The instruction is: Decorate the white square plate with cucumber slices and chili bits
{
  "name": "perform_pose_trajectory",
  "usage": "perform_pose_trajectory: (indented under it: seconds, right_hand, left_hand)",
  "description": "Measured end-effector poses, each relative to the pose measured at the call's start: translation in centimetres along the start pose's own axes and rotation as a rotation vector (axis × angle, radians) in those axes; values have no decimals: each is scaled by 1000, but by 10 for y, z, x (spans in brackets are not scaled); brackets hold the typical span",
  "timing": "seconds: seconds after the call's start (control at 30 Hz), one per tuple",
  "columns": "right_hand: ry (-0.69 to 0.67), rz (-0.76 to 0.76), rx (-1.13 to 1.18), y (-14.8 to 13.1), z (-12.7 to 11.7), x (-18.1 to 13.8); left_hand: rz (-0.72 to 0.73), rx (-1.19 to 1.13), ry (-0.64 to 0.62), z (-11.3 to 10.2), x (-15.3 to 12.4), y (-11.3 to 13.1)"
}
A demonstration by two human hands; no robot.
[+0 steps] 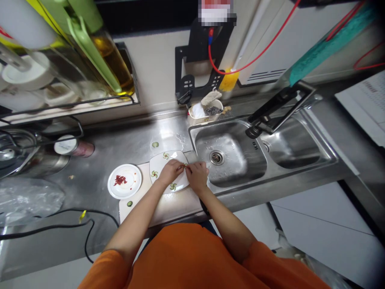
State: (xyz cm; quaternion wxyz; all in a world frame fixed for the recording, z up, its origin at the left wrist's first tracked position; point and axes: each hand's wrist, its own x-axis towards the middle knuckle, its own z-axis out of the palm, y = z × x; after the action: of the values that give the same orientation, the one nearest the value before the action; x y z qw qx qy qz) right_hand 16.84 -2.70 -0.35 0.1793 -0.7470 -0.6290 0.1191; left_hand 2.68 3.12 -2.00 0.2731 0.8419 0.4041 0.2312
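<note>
A white squarish plate (161, 162) lies on a pale cutting board (168, 210). Green pinwheel garnishes, with the look of cut cucumber slices and red centres, sit near its edges. Over the plate's right side, my left hand (172, 170) and my right hand (197, 176) meet with fingers pinched around a small greenish piece (184, 165), mostly hidden by the fingertips. To the left, a round white plate (112, 188) holds chopped red bits (120, 180). One cucumber slice (129, 204) rests on the board, another slice (155, 144) on the counter behind.
A double steel sink (231, 168) with a dark faucet (261, 116) is on the right. Behind it stands a caddy (207, 116) with scrubbers. A jar (73, 146), plastic bag (30, 196) and black cable (69, 210) lie left, below a rack holding an oil bottle (111, 60).
</note>
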Motion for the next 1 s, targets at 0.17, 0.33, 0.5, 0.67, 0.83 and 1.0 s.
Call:
perform_pose_trajectory:
  seconds: [0.17, 0.33, 0.5, 0.67, 0.83, 1.0]
  right_hand:
    - [-10, 10, 1, 0, -2, 0]
    - [-11, 15, 6, 0, -2, 0]
    - [-32, 25, -3, -1, -2, 0]
    - [-34, 29, -15, -2, -5, -1]
    - [-48, 39, -27, -2, -9, 0]
    - [-25, 27, -20, -3, -15, -1]
  left_hand:
    - [11, 6, 17, 1, 0, -1]
    - [17, 8, 20, 0, 0, -1]
    - [21, 8, 24, 0, 0, 0]
    - [18, 4, 22, -2, 0, -1]
    - [16, 8, 26, -4, 0, -2]
    - [22, 21, 61, -12, -2, 2]
